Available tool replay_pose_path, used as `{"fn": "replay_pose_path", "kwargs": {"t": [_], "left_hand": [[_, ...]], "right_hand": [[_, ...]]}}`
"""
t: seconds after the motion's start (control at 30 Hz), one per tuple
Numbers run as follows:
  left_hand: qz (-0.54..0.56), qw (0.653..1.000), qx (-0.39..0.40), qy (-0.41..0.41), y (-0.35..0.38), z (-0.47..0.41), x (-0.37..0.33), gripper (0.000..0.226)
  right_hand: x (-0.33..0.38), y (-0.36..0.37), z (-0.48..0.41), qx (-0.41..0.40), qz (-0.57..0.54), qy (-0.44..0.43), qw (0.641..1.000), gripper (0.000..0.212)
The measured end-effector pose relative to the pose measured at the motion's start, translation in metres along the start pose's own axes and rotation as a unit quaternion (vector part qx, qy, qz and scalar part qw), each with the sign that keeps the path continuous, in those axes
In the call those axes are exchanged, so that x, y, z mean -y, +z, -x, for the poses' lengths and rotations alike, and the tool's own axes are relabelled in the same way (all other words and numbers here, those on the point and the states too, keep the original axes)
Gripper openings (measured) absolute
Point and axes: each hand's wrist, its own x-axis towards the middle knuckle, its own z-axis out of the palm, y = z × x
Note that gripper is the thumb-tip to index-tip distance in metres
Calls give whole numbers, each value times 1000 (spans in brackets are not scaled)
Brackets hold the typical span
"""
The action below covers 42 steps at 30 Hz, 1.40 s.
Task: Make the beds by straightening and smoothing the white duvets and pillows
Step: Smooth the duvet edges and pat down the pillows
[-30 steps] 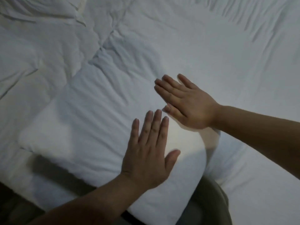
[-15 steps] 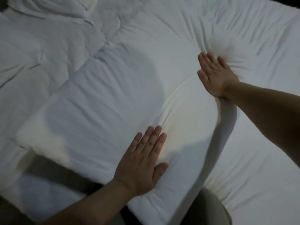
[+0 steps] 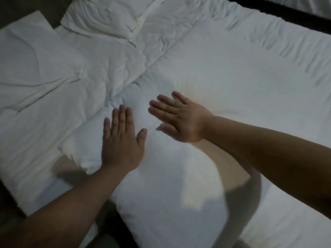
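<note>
A white duvet [image 3: 232, 72] covers the bed, folded back at its near left edge, with creases along the far right side. My left hand [image 3: 121, 142] lies flat on the folded edge, fingers straight and together. My right hand [image 3: 179, 119] is flat on the duvet just to the right of it, fingers spread and pointing left. Two white pillows lie at the head end: one [image 3: 100, 17] at the top centre, wrinkled, and another [image 3: 30, 58] at the far left.
A dark gap [image 3: 279, 11] runs along the far side of the bed, with another white bed beyond it at the top right corner. Dark floor shows at the lower left, near the mattress corner [image 3: 21, 199].
My right hand has swept back from the far right creases to beside my left hand. My left hand slid slightly forward on the duvet. The view has tilted up, showing the pillows.
</note>
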Motion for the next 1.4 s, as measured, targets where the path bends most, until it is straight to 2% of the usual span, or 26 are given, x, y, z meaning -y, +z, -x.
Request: {"fn": "replay_pose_path", "kwargs": {"t": [0.1, 0.33, 0.43, 0.77, 0.83, 0.93, 1.0, 1.07, 1.17, 1.27, 1.33, 1.4], "left_hand": [[4, 1000, -14, 18, 25, 17, 7, 78], [43, 998, -53, 16, 46, 17, 9, 75], [65, 995, -75, 14, 57, 14, 5, 74], [73, 995, -65, 16, 87, -3, -1, 75], [66, 996, -60, 15, 93, -6, 1, 75], [66, 996, -49, 17, 94, -6, 2, 75], [74, 996, -44, 23, 90, -2, 1, 75], [76, 996, -31, 27, 85, -1, 2, 75], [81, 996, -15, 25, 75, 1, 4, 75], [82, 996, 6, 41, 64, 6, 6, 77], [71, 996, 29, 40, 47, 9, 9, 80], [75, 993, 93, -16, 18, 7, 0, 80]], "right_hand": [[-43, 14, -29, -4, 41, 40, 998, 66], [-158, 16, -79, 18, -20, 230, 973, 75], [-198, 31, -85, 32, -22, 285, 958, 74], [-229, 57, -110, 80, -36, 380, 921, 78], [-222, 53, -116, 78, -41, 394, 915, 77], [-192, 33, -119, 89, -104, 429, 893, 76], [-157, 17, -108, 102, -141, 396, 902, 81], [-110, 2, -85, 104, -147, 320, 930, 95], [-37, -7, -31, 80, -86, 221, 968, 81], [8, -8, 23, 88, -52, 138, 985, 75], [15, -8, 55, 75, -37, 128, 988, 71], [14, -10, 81, 57, -39, 149, 986, 67]]}}
